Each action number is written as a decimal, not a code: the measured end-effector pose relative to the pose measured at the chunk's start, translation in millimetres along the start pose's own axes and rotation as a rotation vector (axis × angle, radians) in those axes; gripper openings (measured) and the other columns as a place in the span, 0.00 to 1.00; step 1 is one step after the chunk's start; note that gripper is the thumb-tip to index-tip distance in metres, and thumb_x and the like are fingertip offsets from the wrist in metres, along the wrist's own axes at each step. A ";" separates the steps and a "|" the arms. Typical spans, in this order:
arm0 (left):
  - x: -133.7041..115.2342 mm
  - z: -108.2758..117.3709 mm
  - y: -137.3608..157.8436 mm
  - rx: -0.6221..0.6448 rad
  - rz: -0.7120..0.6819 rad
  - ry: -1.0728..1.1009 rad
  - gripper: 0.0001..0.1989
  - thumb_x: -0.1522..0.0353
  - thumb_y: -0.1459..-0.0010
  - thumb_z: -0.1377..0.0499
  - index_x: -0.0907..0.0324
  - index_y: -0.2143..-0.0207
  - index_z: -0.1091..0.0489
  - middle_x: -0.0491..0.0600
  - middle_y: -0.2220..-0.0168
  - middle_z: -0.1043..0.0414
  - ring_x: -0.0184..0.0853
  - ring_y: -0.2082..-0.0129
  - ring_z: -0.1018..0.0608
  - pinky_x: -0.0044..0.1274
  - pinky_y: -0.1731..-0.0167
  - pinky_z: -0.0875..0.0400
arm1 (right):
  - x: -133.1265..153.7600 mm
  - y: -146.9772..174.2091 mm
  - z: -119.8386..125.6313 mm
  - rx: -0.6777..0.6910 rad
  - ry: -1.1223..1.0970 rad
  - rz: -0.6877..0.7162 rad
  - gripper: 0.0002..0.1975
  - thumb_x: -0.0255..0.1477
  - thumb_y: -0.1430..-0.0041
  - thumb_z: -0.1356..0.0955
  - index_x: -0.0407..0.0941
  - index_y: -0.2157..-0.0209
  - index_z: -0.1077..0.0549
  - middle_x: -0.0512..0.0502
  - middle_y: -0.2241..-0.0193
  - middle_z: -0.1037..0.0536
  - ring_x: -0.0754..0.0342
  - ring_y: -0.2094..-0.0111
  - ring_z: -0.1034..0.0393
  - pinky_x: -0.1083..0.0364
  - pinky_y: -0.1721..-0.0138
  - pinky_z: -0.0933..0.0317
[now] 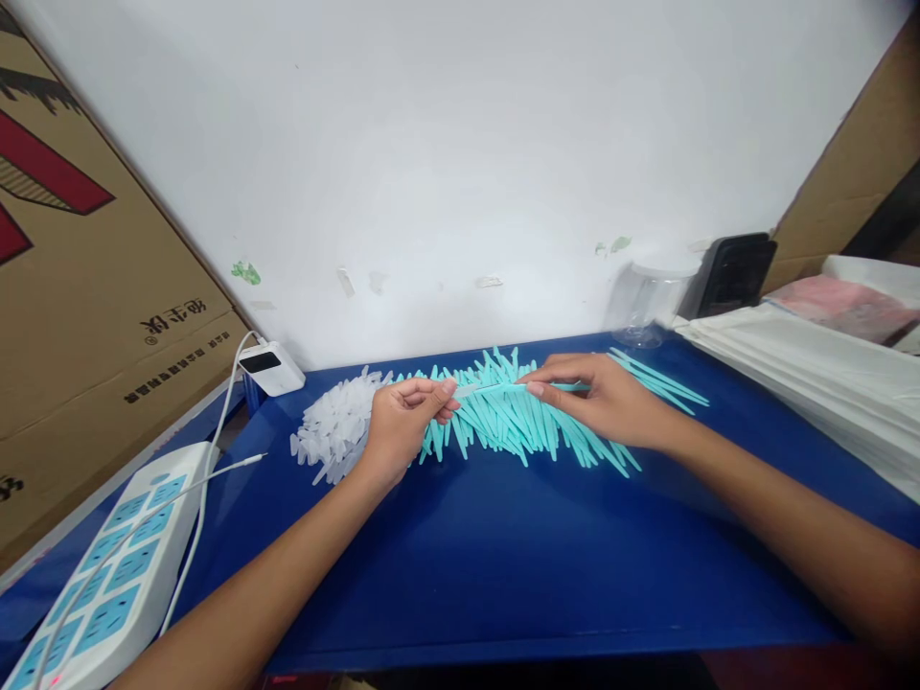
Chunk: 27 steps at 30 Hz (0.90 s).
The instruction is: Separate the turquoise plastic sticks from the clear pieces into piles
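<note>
My left hand (pixel 402 422) pinches a small translucent white sleeve (pixel 467 391) between thumb and fingertips. In my right hand (pixel 604 388) is a thin turquoise plastic stick (pixel 512 387), held nearly level. Its left end meets the sleeve, but I cannot tell how far it is inside. Below both hands spreads a heap of similar turquoise sticks (pixel 503 426). A pile of loose translucent white pieces (pixel 334 422) lies just left of my left hand. Several separate turquoise sticks (pixel 661 379) lie beyond my right hand.
On the left are a power strip (pixel 122 565), a white cable (pixel 237 465), a small white device (pixel 271 369) and a large cardboard box (pixel 107 287). A clear jar (pixel 651 302), a black object (pixel 733 273) and stacked white trays (pixel 783 364) stand right on the blue tabletop (pixel 503 565).
</note>
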<state>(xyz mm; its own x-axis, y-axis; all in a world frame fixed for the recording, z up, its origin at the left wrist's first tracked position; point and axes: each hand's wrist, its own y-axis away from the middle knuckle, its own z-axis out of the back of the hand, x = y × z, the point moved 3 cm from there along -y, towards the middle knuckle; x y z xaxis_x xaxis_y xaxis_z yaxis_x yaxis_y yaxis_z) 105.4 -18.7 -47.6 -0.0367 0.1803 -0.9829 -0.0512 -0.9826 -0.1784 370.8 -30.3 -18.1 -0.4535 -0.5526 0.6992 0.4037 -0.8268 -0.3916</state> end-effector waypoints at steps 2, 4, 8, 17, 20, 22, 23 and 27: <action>0.4 0.1 -0.4 -0.002 -0.001 -0.004 0.19 0.54 0.47 0.27 0.62 0.67 0.19 0.53 0.71 0.18 0.34 0.73 0.20 0.26 0.68 0.24 | 0.4 0.2 1.0 -0.006 -0.005 -0.002 0.17 0.44 0.32 0.31 0.51 0.52 0.15 0.44 0.64 0.18 0.51 0.67 0.28 0.53 0.70 0.37; 0.5 -0.6 -0.7 -0.003 -0.004 -0.010 0.19 0.54 0.47 0.27 0.62 0.67 0.19 0.54 0.71 0.18 0.35 0.73 0.20 0.26 0.68 0.24 | 1.1 0.4 1.4 -0.008 -0.016 -0.003 0.18 0.44 0.32 0.32 0.51 0.52 0.15 0.44 0.64 0.18 0.51 0.66 0.28 0.53 0.70 0.37; 0.2 -4.8 1.7 0.012 0.002 -0.027 0.19 0.54 0.48 0.26 0.62 0.70 0.20 0.53 0.73 0.19 0.35 0.73 0.20 0.27 0.69 0.24 | 2.3 0.9 -2.2 0.012 -0.034 -0.002 0.17 0.43 0.32 0.31 0.51 0.53 0.15 0.43 0.64 0.18 0.51 0.67 0.29 0.54 0.72 0.39; -0.2 -17.8 13.6 0.153 0.016 -0.025 0.19 0.54 0.46 0.27 0.61 0.72 0.22 0.53 0.74 0.20 0.35 0.76 0.22 0.26 0.74 0.26 | 5.1 4.1 -19.5 0.115 -0.069 0.032 0.16 0.42 0.31 0.31 0.50 0.55 0.14 0.46 0.71 0.21 0.53 0.71 0.32 0.53 0.72 0.41; -4.2 -16.0 13.4 0.117 -0.071 -0.159 0.18 0.53 0.43 0.30 0.59 0.69 0.21 0.52 0.72 0.20 0.36 0.74 0.22 0.27 0.72 0.26 | 5.0 2.1 -10.1 0.092 0.032 0.050 0.14 0.40 0.32 0.31 0.49 0.60 0.15 0.46 0.69 0.18 0.51 0.69 0.29 0.53 0.69 0.38; -17.2 -13.4 18.3 0.012 -0.223 -0.304 0.15 0.54 0.40 0.32 0.57 0.64 0.19 0.52 0.68 0.20 0.37 0.70 0.22 0.28 0.67 0.26 | -1.1 -0.9 6.4 0.012 0.156 0.036 0.14 0.38 0.33 0.32 0.48 0.62 0.15 0.45 0.66 0.16 0.48 0.66 0.25 0.51 0.64 0.34; -27.4 -13.3 23.9 -0.027 -0.303 -0.355 0.15 0.54 0.39 0.33 0.56 0.62 0.19 0.52 0.67 0.20 0.38 0.68 0.22 0.29 0.64 0.26 | -6.6 -2.5 17.5 -0.044 0.231 0.009 0.14 0.37 0.33 0.32 0.47 0.62 0.15 0.44 0.63 0.15 0.46 0.64 0.24 0.49 0.61 0.33; -76.8 -32.2 62.8 0.304 -0.284 -0.221 0.21 0.49 0.34 0.41 0.50 0.58 0.15 0.56 0.59 0.20 0.44 0.60 0.21 0.34 0.57 0.26 | -39.2 -6.2 68.0 -0.182 0.763 -0.323 0.15 0.36 0.36 0.33 0.43 0.63 0.16 0.37 0.63 0.15 0.39 0.60 0.22 0.49 0.62 0.37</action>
<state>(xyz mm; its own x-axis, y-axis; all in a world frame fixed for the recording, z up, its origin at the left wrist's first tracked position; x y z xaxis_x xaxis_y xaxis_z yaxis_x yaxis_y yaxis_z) 137.1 -95.6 15.2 -0.1889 0.4778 -0.8579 -0.3784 -0.8416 -0.3854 440.1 3.5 -2.4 -0.9627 -0.1520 0.2239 0.0579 -0.9240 -0.3781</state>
